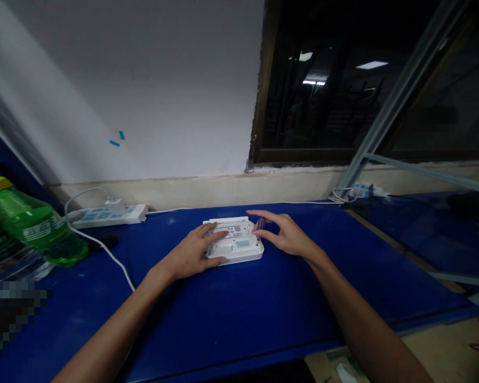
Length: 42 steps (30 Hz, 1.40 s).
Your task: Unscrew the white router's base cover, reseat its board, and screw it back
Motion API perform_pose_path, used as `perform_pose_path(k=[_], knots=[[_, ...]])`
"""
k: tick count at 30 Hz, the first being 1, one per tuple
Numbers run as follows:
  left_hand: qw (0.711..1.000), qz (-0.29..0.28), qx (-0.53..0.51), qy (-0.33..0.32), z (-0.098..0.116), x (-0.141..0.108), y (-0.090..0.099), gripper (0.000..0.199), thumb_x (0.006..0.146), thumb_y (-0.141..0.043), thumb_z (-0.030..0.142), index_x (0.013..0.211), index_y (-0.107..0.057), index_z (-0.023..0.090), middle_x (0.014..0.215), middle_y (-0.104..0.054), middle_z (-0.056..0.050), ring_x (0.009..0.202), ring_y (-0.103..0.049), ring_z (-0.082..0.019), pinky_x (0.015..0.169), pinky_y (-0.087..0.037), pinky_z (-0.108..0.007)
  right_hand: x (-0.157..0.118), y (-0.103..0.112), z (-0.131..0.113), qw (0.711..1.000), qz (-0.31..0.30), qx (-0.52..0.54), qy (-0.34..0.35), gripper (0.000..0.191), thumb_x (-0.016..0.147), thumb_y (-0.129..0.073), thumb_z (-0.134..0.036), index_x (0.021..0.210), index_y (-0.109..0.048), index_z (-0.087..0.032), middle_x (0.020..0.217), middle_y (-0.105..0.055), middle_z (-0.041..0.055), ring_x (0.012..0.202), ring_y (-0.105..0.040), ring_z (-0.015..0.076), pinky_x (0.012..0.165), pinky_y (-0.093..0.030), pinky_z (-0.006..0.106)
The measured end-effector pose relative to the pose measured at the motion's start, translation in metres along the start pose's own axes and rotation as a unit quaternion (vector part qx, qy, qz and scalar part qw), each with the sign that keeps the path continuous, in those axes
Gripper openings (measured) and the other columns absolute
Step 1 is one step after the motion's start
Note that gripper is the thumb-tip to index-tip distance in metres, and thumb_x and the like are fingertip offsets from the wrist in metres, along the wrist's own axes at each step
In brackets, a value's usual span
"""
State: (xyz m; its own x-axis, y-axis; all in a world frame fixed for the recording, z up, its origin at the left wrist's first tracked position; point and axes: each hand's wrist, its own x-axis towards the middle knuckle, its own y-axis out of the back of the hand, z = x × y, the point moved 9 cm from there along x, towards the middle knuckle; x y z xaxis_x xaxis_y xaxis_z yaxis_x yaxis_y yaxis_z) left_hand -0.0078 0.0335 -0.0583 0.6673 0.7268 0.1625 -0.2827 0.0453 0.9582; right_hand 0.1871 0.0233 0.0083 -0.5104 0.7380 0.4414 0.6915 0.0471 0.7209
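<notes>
A white plastic router-like box (241,254) lies flat on the blue tabletop, with its vented, labelled face up. Across its left part, my left hand (195,249) rests with fingers spread on the face and the thumb along the near edge. At the box's right end, my right hand (285,234) pinches a small screwdriver (261,223) with a dark, see-through handle. The screwdriver stands roughly upright, its reddish lower end at the near right corner of the face. Its exact tip is too small to make out.
A green bottle (35,226) with a yellow cap stands at the left. Behind it lies a white power strip (133,214) with a plugged-in charger (114,204) and a white cable (120,263). A metal frame post (387,119) rises at the right before the dark window (323,101).
</notes>
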Motion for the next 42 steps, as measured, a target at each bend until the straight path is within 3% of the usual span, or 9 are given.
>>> perform_pose_path(k=[5,12,17,21,24,29,33,42], knots=[[1.0,-0.002,-0.002,-0.001,0.001,0.0,0.001,0.071,0.09,-0.054,0.066,0.149,-0.035,0.034,0.159,-0.028,-0.01,0.144,-0.029,-0.036,0.115,-0.031,-0.055,0.001,0.001,-0.007,0.993,0.045,-0.094,0.047,0.051,0.084,-0.074,-0.04,0.132,-0.06,-0.03,0.116,-0.071,0.0066,0.101,-0.065,0.0252,0.092,-0.051,0.044],[1.0,0.005,-0.002,-0.005,0.001,0.0,0.002,0.069,0.09,-0.055,0.065,0.149,-0.036,0.035,0.159,-0.028,-0.009,0.144,-0.03,-0.035,0.115,-0.031,-0.054,0.0,-0.002,-0.004,1.0,-0.004,-0.001,0.01,0.052,0.099,-0.05,-0.027,0.15,-0.037,-0.032,0.127,-0.067,0.006,0.113,-0.064,0.0226,0.099,-0.049,0.044],[1.0,0.0,0.0,0.003,0.0,0.0,0.001,0.071,0.089,-0.054,0.067,0.149,-0.035,0.035,0.159,-0.028,-0.01,0.145,-0.029,-0.035,0.115,-0.03,-0.054,0.002,-0.001,-0.002,0.999,0.024,-0.023,0.008,0.037,0.09,-0.067,-0.032,0.126,-0.061,-0.029,0.119,-0.07,0.0038,0.098,-0.068,0.0209,0.088,-0.053,0.035],[1.0,0.005,0.001,-0.006,0.0,-0.001,0.0,0.069,0.09,-0.055,0.064,0.15,-0.035,0.035,0.159,-0.028,-0.01,0.144,-0.029,-0.036,0.115,-0.031,-0.055,0.0,-0.012,0.004,1.0,-0.024,0.012,-0.012,0.056,0.085,-0.072,-0.03,0.136,-0.051,-0.03,0.109,-0.071,0.0035,0.082,-0.069,0.0176,0.076,-0.057,0.032],[1.0,0.006,0.002,-0.007,0.0,-0.001,0.0,0.069,0.09,-0.055,0.064,0.149,-0.035,0.035,0.159,-0.029,-0.009,0.144,-0.03,-0.035,0.115,-0.031,-0.054,-0.001,-0.015,0.013,0.996,-0.037,0.076,-0.04,0.06,0.085,-0.071,-0.026,0.139,-0.046,-0.029,0.093,-0.072,0.0014,0.075,-0.07,0.0165,0.069,-0.059,0.03],[1.0,0.002,0.001,-0.002,-0.002,-0.001,0.0,0.069,0.09,-0.052,0.067,0.15,-0.033,0.037,0.16,-0.027,-0.009,0.145,-0.029,-0.035,0.115,-0.031,-0.054,-0.002,0.003,0.029,0.988,0.05,0.134,-0.061,0.064,0.082,-0.073,-0.025,0.138,-0.043,-0.027,0.091,-0.073,0.003,0.081,-0.073,0.0198,0.075,-0.06,0.034],[1.0,-0.005,0.0,0.001,-0.001,0.0,-0.001,0.07,0.09,-0.051,0.068,0.15,-0.032,0.037,0.16,-0.027,-0.009,0.145,-0.028,-0.035,0.116,-0.03,-0.054,-0.008,0.025,0.04,0.986,0.123,0.094,-0.068,0.065,0.082,-0.072,-0.026,0.139,-0.041,-0.027,0.089,-0.072,0.0037,0.078,-0.073,0.02,0.073,-0.06,0.035],[1.0,-0.003,-0.003,-0.006,-0.003,-0.001,-0.003,0.068,0.091,-0.048,0.068,0.15,-0.032,0.037,0.159,-0.027,-0.009,0.144,-0.028,-0.035,0.115,-0.031,-0.054,-0.01,0.014,0.063,0.994,0.061,0.04,-0.084,0.06,0.083,-0.071,-0.026,0.137,-0.047,-0.024,0.079,-0.067,-0.0007,0.067,-0.067,0.0158,0.062,-0.056,0.028]])
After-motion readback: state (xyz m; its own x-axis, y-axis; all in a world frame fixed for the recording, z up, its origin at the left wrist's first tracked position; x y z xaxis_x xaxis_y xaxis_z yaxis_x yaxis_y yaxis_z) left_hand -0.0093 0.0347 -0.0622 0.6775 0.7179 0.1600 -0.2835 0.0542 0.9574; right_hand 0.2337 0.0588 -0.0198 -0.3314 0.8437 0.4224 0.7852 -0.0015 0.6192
